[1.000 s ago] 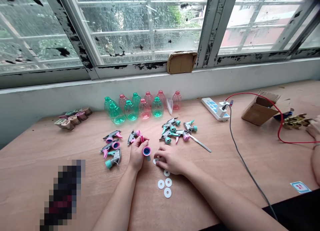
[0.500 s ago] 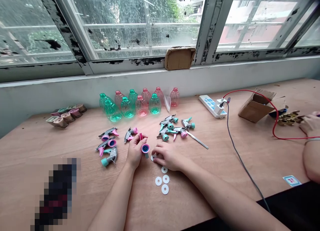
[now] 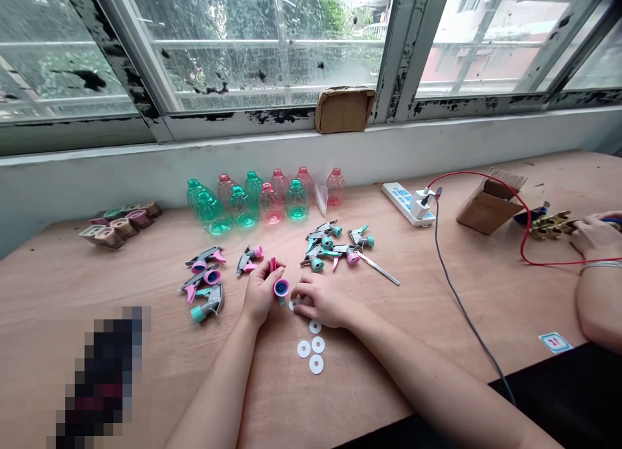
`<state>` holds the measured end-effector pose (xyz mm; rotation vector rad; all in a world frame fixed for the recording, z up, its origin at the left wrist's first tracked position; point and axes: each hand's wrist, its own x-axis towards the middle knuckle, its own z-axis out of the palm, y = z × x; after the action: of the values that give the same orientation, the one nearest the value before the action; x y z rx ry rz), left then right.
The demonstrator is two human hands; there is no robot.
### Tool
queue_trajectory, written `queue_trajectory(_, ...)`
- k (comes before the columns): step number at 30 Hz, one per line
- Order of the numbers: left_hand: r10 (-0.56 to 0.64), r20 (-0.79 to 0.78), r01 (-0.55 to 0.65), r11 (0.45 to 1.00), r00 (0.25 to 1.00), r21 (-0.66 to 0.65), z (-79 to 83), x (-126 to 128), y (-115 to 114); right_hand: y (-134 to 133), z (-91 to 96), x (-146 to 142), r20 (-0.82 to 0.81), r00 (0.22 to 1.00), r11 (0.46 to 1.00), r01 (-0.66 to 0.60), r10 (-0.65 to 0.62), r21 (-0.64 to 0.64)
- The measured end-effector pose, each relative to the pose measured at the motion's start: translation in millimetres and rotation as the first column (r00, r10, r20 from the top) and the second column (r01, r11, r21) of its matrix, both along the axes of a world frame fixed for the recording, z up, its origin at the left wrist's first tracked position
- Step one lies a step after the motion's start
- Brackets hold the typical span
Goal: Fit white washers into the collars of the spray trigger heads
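My left hand point(image 3: 258, 295) is closed around a trigger sprayer head point(image 3: 281, 288) with a pink collar, whose open underside faces me and shows a dark blue inside. Just right of it, my right hand point(image 3: 321, 300) has its fingertips on a white washer point(image 3: 292, 304) at the table surface, partly covered by the fingers. Below that hand lie several more flat white washers point(image 3: 317, 344), each with a centre hole. Pink and grey sprayer heads point(image 3: 212, 277), with a teal one point(image 3: 208, 303), lie left of my hands. Mostly teal sprayer heads point(image 3: 318, 248) are heaped beyond my right hand.
Green and pink clear bottles point(image 3: 244, 209) stand along the wall. A metal tool point(image 3: 379, 269) lies by the heap. A power strip point(image 3: 405, 203) with cables and a cardboard box point(image 3: 486, 206) are to the right. Another person's hand point(image 3: 595, 236) is at brass parts point(image 3: 549, 226).
The view has shifted slightly, so everything sits a little further left. My hands keep nearly the same pose, left on the sprayer head, right at the washer.
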<state>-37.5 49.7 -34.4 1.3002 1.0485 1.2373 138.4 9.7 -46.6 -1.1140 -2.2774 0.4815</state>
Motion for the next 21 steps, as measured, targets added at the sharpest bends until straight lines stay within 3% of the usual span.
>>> queue_trajectory(4, 0.0, -0.021, 0.0, 1.0, 1.0, 0.013, 3.4, 1, -1, 0, 1.2, -1, -0.062, 0.998, 1.0, 0.009, -0.009, 0.002)
queue_trajectory(9, 0.016, -0.038, -0.014, 0.999, 0.999, 0.043, 4.0, 3, -1, -3, 4.9, -1, -0.205, 0.977, 0.998, -0.066, 0.062, -0.017)
queue_trajectory(12, 0.023, -0.049, -0.02, 0.998, 0.999, 0.052, 2.6, 4, -3, -5, 6.9, -1, -0.386, 0.922, 0.999, -0.039, 0.026, -0.027)
queue_trajectory(16, 0.032, -0.082, -0.023, 0.994, 0.996, 0.107, 3.4, 7, -9, -6, 7.2, -4, -0.603, 0.793, 0.995, 0.035, -0.087, -0.097)
queue_trajectory(19, 0.044, -0.133, -0.02, 0.984, 0.99, 0.179, 4.2, 10, -13, -5, 6.9, -7, -0.673, 0.728, 0.991, 0.07, -0.126, -0.11)
queue_trajectory(21, 0.055, -0.154, -0.023, 0.979, 0.987, 0.202, 4.1, 11, -14, -6, 7.8, -8, -0.66, 0.741, 0.993, 0.089, -0.121, -0.081)
